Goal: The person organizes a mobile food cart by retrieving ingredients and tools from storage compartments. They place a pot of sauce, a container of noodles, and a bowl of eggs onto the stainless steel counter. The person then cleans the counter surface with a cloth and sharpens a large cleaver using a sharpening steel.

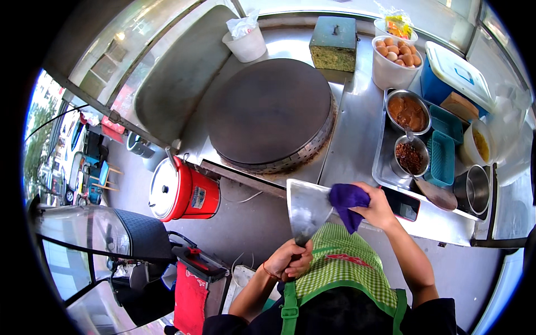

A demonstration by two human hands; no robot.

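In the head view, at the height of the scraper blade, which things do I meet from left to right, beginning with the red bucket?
Red bucket, scraper, purple cloth, right hand, phone, spoon, steel cup.

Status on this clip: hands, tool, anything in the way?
Left hand closed on dark handle of wide, flat metal scraper. Right hand gripping crumpled purple cloth at scraper's right edge. No obstruction visible between hands.
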